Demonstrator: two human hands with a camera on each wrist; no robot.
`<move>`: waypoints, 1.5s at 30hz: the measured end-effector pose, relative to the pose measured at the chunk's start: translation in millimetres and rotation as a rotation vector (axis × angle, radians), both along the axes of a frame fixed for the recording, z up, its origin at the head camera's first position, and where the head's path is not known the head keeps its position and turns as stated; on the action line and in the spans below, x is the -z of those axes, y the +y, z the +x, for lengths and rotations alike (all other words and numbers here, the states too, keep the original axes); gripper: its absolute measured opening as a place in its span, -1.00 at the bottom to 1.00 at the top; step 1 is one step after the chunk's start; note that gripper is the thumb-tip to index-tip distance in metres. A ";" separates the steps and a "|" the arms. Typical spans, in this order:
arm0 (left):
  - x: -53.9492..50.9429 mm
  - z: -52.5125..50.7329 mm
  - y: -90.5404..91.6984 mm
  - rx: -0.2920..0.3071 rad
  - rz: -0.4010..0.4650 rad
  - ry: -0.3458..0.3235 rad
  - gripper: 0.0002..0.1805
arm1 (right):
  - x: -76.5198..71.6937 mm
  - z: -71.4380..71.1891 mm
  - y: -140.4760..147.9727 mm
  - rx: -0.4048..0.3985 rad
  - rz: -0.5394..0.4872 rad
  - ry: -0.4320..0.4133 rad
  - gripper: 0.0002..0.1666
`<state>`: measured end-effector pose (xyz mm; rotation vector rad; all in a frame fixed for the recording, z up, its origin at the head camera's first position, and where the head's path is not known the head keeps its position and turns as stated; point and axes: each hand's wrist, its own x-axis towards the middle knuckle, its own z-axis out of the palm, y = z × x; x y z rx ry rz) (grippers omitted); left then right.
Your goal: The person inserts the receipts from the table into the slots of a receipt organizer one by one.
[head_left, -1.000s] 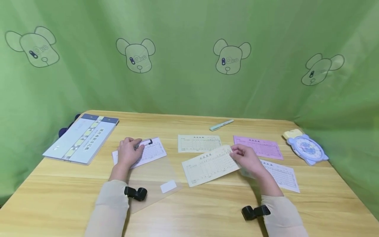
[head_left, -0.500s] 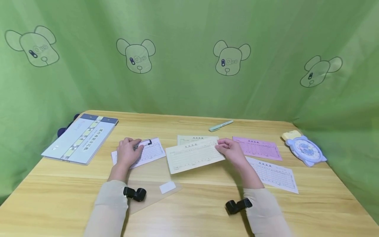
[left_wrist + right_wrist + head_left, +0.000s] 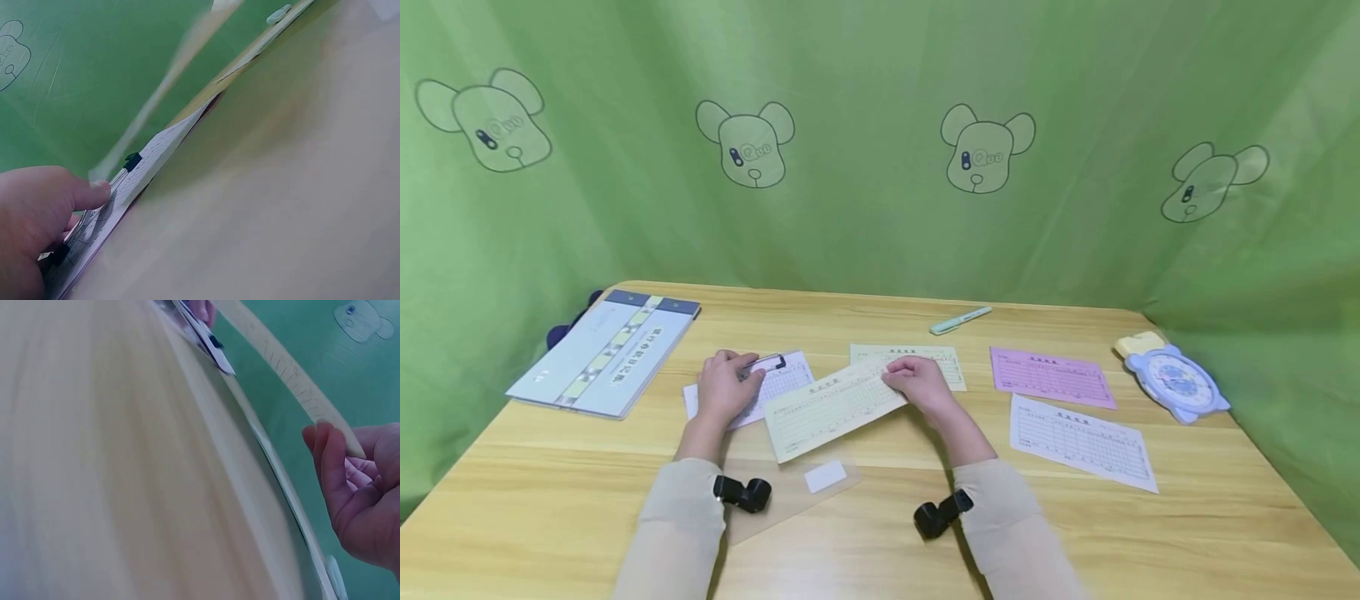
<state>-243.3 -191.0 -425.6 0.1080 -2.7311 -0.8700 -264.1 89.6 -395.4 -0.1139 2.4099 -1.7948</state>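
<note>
My left hand is at the metal clip of a clear clipboard, its thumb pressing on the clip wire in the left wrist view. White printed forms lie under that clip. My right hand pinches the right end of a pale yellow printed form, raised and tilted above the table. The form's left end hangs over the clipboard and hides part of the white forms. In the right wrist view, thumb and fingertips grip the form's edge.
Behind the held form lies a pale green form. A pink form and a white form lie to the right, near a blue toy clock and a yellow block. A pen is at the back, a blue folder at left.
My right hand has carried the pale yellow form leftward, from near the white form on the right to over the clipboard. The left hand has stayed at the clip.
</note>
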 end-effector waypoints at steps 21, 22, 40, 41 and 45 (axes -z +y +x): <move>-2.9 2.7 3.1 0.028 -0.079 -0.012 -0.57 | 13.6 3.3 -69.5 0.027 0.085 -0.052 -0.92; -2.9 2.7 3.0 0.029 -0.080 -0.008 -0.57 | 13.7 3.2 -71.0 0.031 0.086 -0.050 -0.91; -3.0 2.7 1.7 0.024 -0.062 0.022 -0.57 | 7.3 18.9 -64.2 -0.146 -0.096 -0.063 -0.69; -3.0 2.7 1.4 0.024 -0.062 0.019 -0.57 | 7.4 19.9 -63.5 -0.166 -0.102 -0.064 -0.72; -3.0 2.8 1.2 0.026 -0.060 0.013 -0.57 | 9.8 22.4 -63.7 -0.212 -0.118 -0.090 -0.78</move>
